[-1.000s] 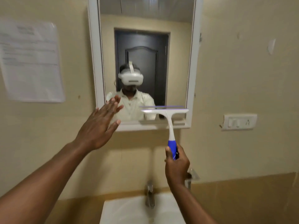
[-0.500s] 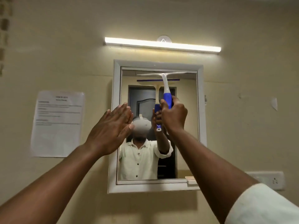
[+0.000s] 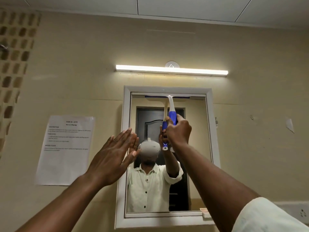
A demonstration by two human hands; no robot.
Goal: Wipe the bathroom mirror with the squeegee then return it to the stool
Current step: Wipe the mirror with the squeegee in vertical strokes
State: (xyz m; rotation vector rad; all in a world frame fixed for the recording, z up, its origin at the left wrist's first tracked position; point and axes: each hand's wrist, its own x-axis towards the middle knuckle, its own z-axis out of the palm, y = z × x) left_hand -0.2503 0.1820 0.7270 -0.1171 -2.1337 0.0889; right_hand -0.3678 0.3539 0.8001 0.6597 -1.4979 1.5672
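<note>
A white-framed bathroom mirror (image 3: 209,148) hangs on the beige wall ahead. My right hand (image 3: 179,129) grips the blue handle of a white and blue squeegee (image 3: 171,108). Its blade lies across the very top edge of the glass, under the frame. My left hand (image 3: 115,156) is flat and open with fingers together, raised at the mirror's left frame edge; whether it touches is unclear. The mirror reflects a person in a pale shirt, the squeegee and a dark door. The stool is out of view.
A lit tube light (image 3: 172,70) is mounted above the mirror. A printed paper sheet (image 3: 66,148) is stuck to the wall at left. A wall socket (image 3: 301,213) sits at the lower right. Patterned tiles (image 3: 13,64) line the far left.
My right hand has carried the squeegee from the mirror's bottom edge up to its top edge. The view has tilted upward, so the sink and tap have dropped out of sight. My left hand stayed raised and open.
</note>
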